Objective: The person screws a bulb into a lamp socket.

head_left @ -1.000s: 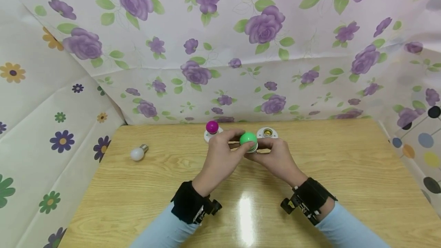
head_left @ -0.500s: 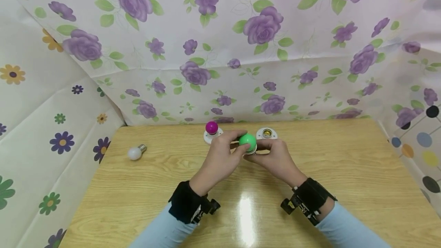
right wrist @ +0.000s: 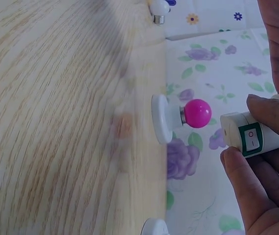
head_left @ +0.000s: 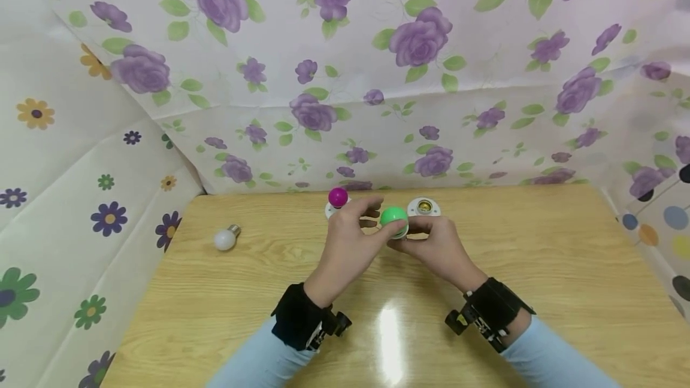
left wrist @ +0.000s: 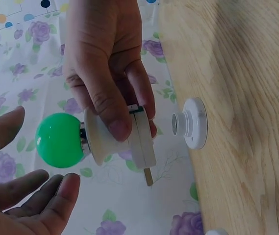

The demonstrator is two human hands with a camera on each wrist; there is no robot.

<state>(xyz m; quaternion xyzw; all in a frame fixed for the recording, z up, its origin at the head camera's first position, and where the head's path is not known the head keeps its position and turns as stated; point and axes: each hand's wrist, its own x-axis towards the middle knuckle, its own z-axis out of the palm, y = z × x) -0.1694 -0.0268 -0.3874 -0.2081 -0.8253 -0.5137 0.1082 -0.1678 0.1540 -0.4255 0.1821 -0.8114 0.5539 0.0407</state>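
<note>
My right hand (head_left: 439, 250) grips a white plug-in lamp socket (left wrist: 111, 134) with a rocker switch (right wrist: 251, 139) on its side and a metal plug prong below. A green bulb (left wrist: 61, 140) sits in the socket's mouth, a bit of its metal base showing. My left hand (head_left: 347, 241) is spread around the green bulb, thumb and fingers apart from it in the left wrist view. Both hands are raised over the table. Behind them, a magenta bulb (right wrist: 198, 113) stands in a round white lamp holder (right wrist: 161, 119).
A second white lamp holder (head_left: 424, 208), with its brass-coloured inside showing, stands at the table's back, right of the magenta bulb. A white bulb (head_left: 225, 239) lies on its side at the left of the wooden table (head_left: 259, 304). Flowered sheeting (head_left: 302, 154) rises behind the table.
My left fingers have come away from the green bulb and spread apart. My right hand keeps its grip on the socket. The head view has shifted slightly.
</note>
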